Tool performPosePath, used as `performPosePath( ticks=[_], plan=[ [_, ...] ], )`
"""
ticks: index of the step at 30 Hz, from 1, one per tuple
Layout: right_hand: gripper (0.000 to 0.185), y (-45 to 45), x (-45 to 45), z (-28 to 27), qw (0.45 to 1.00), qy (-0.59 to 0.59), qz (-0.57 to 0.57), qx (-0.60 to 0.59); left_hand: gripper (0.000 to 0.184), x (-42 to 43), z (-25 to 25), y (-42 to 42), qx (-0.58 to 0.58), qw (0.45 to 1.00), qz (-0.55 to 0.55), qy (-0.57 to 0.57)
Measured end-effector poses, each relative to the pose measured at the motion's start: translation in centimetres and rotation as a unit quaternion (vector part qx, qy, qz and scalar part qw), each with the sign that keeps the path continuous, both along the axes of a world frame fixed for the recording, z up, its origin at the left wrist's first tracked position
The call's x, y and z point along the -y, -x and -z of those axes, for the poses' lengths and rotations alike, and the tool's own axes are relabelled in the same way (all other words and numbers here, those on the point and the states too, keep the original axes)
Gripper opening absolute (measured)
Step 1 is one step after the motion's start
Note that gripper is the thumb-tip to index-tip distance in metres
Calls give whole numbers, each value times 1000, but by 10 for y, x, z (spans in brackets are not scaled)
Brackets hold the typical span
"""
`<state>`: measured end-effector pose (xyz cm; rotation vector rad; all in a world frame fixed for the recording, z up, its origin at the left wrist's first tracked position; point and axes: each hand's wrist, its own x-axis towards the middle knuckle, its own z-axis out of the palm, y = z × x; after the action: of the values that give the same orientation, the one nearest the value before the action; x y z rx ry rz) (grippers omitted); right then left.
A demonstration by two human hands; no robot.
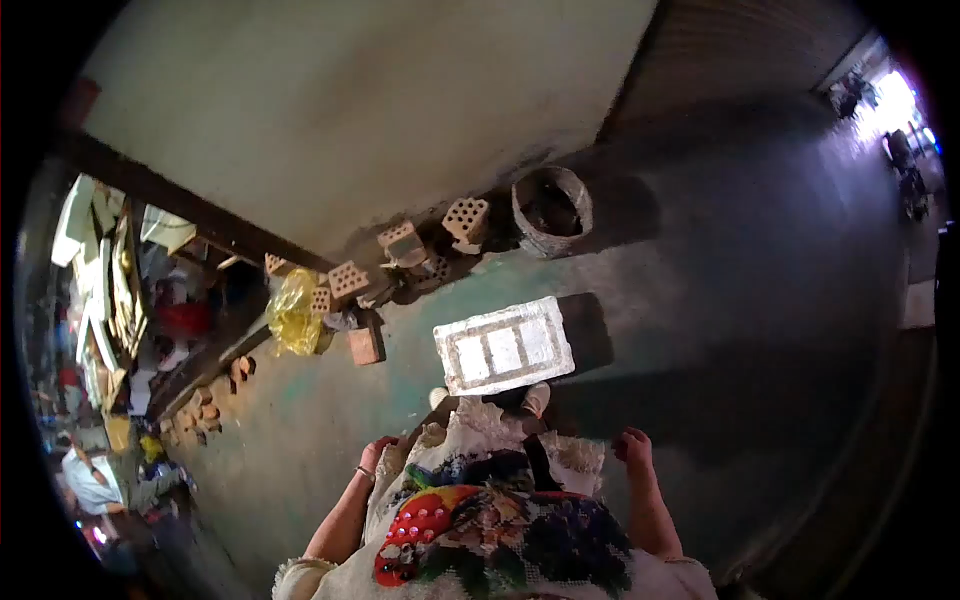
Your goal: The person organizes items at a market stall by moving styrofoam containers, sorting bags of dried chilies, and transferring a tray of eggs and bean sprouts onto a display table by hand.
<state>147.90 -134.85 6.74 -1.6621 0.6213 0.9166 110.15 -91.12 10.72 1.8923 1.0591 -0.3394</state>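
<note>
My left hand [376,455] hangs beside the left edge of my patterned clothing, close to the cloth, with a band at the wrist. Its fingers are too small and dark to read. On the other side my right hand [632,446] hangs a little off the clothing, fingers curled, with no object visible in it. A white rectangular block [503,350] with grey-brown bands across its top lies on the floor just ahead of my feet. Neither hand touches it.
Perforated bricks [403,243], a yellow plastic bag [295,312] and a solid brick [366,345] lie along the wall. A round container [552,242] stands farther right. At the far left are stacked boards and another person [92,482].
</note>
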Motion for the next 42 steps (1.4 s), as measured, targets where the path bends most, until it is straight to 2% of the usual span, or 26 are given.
performPosePath(
  ticks=[1,2,3,5,6,7,9,10,11,13,14,15,16,22,24,25,27,28,29,31,34,36,37,39,40,42],
  plan=[
    [21,-3,2,3,1000,-2,-10,-1,27,4,-8,-1,-9,999,17,-27],
    [23,1,9,15,1000,-13,-14,-15,26,9,-6,6,43,998,22,-48],
    [24,2,11,21,999,-21,-17,-30,26,10,-9,10,44,998,17,-49],
    [24,16,2,19,999,-33,-25,-35,27,11,-22,12,39,999,-31,13],
    [24,28,-2,20,998,-44,-31,-45,27,11,-17,16,89,993,-58,52],
    [24,39,-8,21,998,-38,-28,-45,27,6,-8,22,89,993,-56,58],
    [26,53,-21,23,990,42,-131,-1,26,2,17,37,65,996,-30,59],
    [26,61,-28,13,989,49,-136,-2,24,-4,21,43,95,995,19,19],
    [27,67,-36,2,985,28,-173,10,23,-9,29,48,120,992,-7,33],
    [29,77,-60,-23,976,9,-214,24,19,-19,93,84,188,966,-148,101],
    [29,80,-72,-40,981,-16,-192,0,19,-19,72,82,189,964,-154,104],
    [29,82,-80,-49,984,-42,-169,-22,18,-29,24,62,126,960,-200,149],
    [29,83,-84,-46,984,-41,-175,-19,17,-39,-2,52,64,949,-244,192],
    [26,78,-88,-27,970,-3,-242,1,20,-39,-6,85,64,927,-320,185],
    [30,73,-90,-25,943,84,-318,44,19,-27,1,98,70,929,-317,177],
    [30,71,-91,-24,942,86,-321,43,19,-20,9,103,70,928,-320,178],
    [24,67,-93,-18,964,17,-262,35,18,-10,29,113,139,926,-311,162],
    [24,65,-97,-18,963,19,-266,33,17,-10,15,104,87,944,-286,136],
    [24,62,-103,-16,962,3,-270,24,17,-5,24,107,87,943,-291,137],
    [23,52,-112,-15,959,-15,-282,15,16,3,35,109,168,926,-319,111],
    [21,36,-119,10,947,-2,-321,7,15,18,31,112,153,916,-350,123],
    [24,20,-112,46,938,-58,-339,54,15,29,27,115,141,908,-371,130],
    [24,12,-115,42,936,-57,-343,51,15,35,17,116,131,901,-387,145],
    [29,-9,-115,56,893,-66,-436,88,15,47,19,112,127,902,-395,118],
    [30,-16,-120,51,876,-69,-466,101,14,52,5,102,96,897,-412,132],
    [35,-19,-143,2,909,-115,-401,-6,13,62,-10,84,52,886,-439,137]
  ],
)
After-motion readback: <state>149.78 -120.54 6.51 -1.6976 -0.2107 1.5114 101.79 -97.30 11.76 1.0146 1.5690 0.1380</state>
